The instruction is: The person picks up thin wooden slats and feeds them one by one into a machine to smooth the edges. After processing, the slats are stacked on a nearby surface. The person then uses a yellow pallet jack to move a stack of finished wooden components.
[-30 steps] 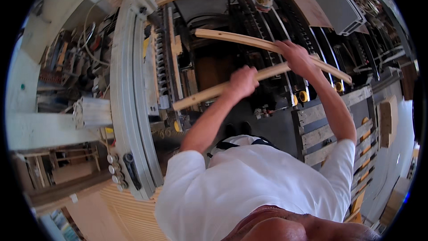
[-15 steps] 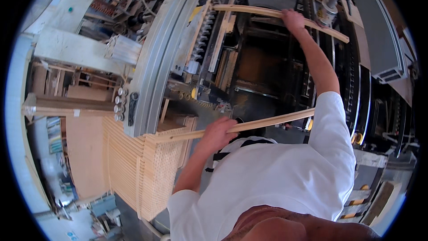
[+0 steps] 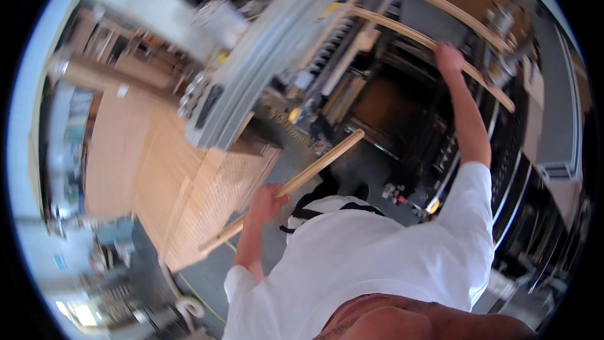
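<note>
Left grip (image 3: 267,201) clasps wood slat (image 3: 314,167) mid-length; right (image 3: 448,58) on curved slat (image 3: 434,43).

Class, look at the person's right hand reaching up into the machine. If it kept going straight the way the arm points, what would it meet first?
The right hand already touches a curved wooden slat. Just beyond lies a second curved slat, probably next, though depth is unclear.

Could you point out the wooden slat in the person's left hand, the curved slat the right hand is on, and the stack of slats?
wooden slat (image 3: 321,162), head view, mid-length.
curved slat (image 3: 409,31), head view, left stretch.
stack of slats (image 3: 189,208), head view, top face.
</note>
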A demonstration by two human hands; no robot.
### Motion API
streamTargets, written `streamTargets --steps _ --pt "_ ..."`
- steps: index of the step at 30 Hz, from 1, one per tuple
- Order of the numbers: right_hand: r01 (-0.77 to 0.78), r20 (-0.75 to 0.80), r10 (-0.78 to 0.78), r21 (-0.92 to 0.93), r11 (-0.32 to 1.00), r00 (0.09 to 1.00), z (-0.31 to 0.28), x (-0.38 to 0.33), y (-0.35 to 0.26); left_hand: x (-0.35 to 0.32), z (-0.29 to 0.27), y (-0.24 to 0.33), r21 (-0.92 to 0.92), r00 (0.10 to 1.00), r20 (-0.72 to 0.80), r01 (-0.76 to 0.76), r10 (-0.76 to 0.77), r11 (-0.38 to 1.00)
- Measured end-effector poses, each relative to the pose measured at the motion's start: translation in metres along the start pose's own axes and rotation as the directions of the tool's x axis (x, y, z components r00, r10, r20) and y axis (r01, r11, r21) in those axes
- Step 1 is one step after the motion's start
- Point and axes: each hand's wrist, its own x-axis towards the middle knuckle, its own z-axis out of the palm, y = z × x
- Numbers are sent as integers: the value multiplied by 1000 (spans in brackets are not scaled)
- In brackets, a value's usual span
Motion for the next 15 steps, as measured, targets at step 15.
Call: streamTargets --steps 15 --pt "-70 -142 54 -111 991 988 -9 -2 -17 -154 -85 -117 -332 887 101 456 -450 825"
